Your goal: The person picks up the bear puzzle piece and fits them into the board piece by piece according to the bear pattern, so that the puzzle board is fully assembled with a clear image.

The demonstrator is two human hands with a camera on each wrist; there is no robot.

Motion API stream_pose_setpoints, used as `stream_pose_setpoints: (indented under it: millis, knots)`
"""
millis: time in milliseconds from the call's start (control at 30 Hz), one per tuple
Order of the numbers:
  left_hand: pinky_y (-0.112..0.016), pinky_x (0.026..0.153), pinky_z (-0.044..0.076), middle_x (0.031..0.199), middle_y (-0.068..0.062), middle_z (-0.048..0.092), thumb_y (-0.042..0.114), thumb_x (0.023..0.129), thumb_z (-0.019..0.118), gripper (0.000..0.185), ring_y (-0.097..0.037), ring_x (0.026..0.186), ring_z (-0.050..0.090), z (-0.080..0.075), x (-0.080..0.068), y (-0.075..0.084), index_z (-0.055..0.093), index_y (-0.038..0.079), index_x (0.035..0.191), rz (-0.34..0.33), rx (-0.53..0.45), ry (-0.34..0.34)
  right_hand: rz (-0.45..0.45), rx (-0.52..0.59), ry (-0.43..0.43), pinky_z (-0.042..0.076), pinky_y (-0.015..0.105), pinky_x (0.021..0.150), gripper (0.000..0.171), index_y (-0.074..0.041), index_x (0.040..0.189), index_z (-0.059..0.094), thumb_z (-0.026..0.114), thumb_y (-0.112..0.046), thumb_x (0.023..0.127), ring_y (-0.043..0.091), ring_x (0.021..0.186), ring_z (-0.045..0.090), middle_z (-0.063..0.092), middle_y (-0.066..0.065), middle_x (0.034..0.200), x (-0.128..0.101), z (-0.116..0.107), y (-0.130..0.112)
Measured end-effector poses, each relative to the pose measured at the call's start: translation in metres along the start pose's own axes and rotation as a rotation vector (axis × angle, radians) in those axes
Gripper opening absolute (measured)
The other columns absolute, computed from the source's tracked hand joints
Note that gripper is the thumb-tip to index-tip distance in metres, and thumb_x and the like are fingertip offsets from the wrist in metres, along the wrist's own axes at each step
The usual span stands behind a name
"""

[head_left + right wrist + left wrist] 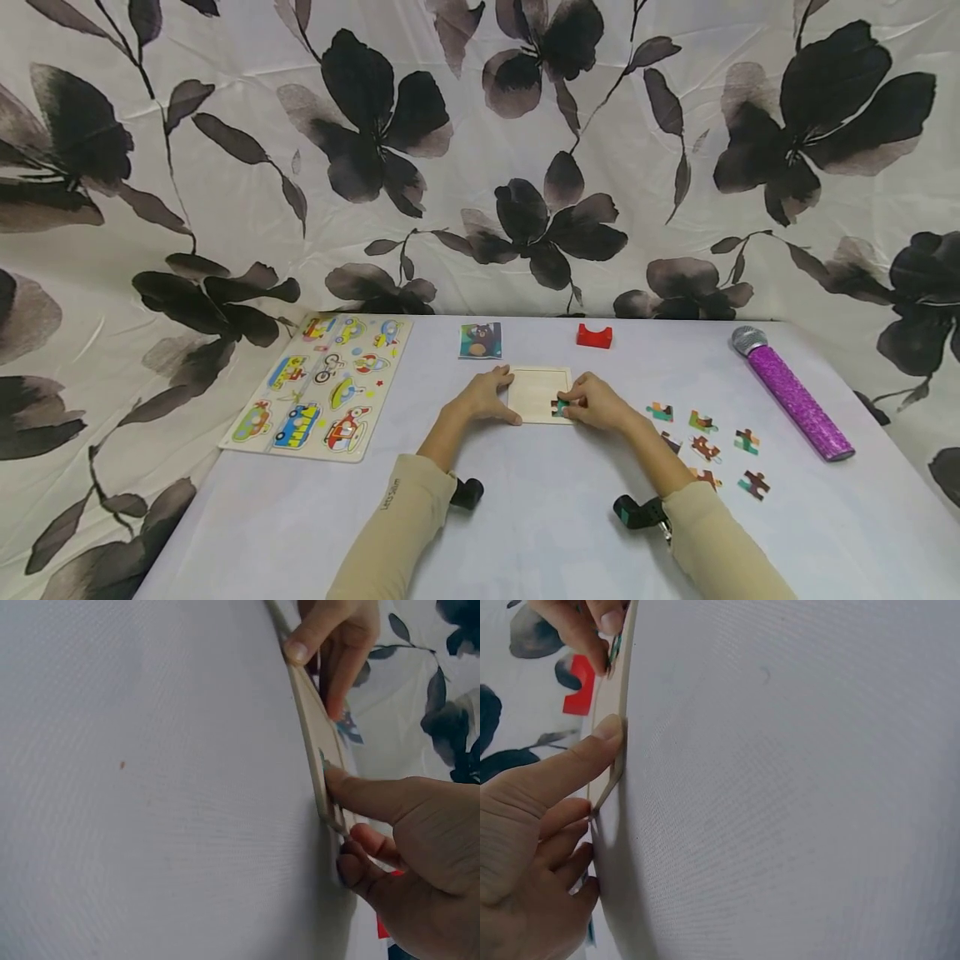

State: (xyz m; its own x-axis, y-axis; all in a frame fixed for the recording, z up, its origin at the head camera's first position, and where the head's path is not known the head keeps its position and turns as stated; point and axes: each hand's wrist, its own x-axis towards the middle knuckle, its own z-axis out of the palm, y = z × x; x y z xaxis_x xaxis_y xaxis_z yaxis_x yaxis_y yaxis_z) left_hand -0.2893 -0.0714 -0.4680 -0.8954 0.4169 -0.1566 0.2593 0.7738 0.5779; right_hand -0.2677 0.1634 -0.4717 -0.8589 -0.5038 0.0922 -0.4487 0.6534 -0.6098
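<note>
left hand [487, 397] resting on the left edge of a pale wooden puzzle tray [534, 392], thumb along the near corner, fingers lightly bent over the rim, pinning it rather than wrapped round it. in the left wrist view, thumb tip pressed against the tray's edge [613, 727], other fingers curled beside it on the cloth. right hand [600, 402] at the tray's right side, thumb and fingertips clamped on a small puzzle piece [559, 407] with green and dark colours, sitting in the tray's near right corner. in the right wrist view, a fingertip [337, 780] laid on the tray's face at that piece, remaining fingers tucked under.

tray lying flat near the middle of the worktop [540, 533], covered in a pale lilac cloth, inside mostly bare wood. loose puzzle pieces [705, 446] scattered to the right of the right hand, well apart from the tray. small bear picture card [480, 340] just behind the tray, red block [594, 335] behind and to the right. purple glitter microphone [793, 393] lying far right. vehicle peg puzzle board [321, 385] lying at the left edge. flowered black and white cloth [480, 150] hung behind. beige sleeves on both forearms, a black camera at each wrist
</note>
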Motion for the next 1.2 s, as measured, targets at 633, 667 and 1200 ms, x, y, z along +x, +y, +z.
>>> stream_pose_setpoints:
  millis: [633,667,1200]
  knots:
    - [-0.041,0.106,0.019,0.144,-0.008,0.026,0.033,0.059,0.081,0.09,-0.029,0.132,0.02,0.001,0.001,0.001,0.039,0.005,0.133,-0.016,-0.009,-0.014,-0.013,-0.053,0.032,0.038,0.022,0.059,0.029,0.004,0.1,0.066,0.067,-0.015,0.079,0.013,0.07,0.042,0.051,0.009,0.086,-0.011,0.002,0.001]
    - [-0.042,0.106,0.019,0.144,-0.008,0.026,0.033,0.059,0.081,0.09,-0.029,0.132,0.02,0.001,0.0,0.001,0.039,0.005,0.134,-0.02,-0.008,-0.014,-0.012,-0.05,0.025,0.038,0.022,0.059,0.032,0.004,0.104,0.064,0.066,-0.015,0.079,0.013,0.07,0.043,0.051,0.012,0.089,-0.013,0.001,0.001]
    - [-0.045,0.106,0.018,0.144,-0.007,0.027,0.033,0.06,0.081,0.089,-0.031,0.132,0.02,0.001,-0.003,0.0,0.04,0.005,0.133,-0.02,-0.042,-0.001,0.301,-0.118,0.125,0.04,0.055,0.084,0.045,0.008,0.114,0.055,0.067,-0.017,0.078,0.046,0.103,0.047,0.053,0.029,0.113,-0.077,-0.072,0.049]
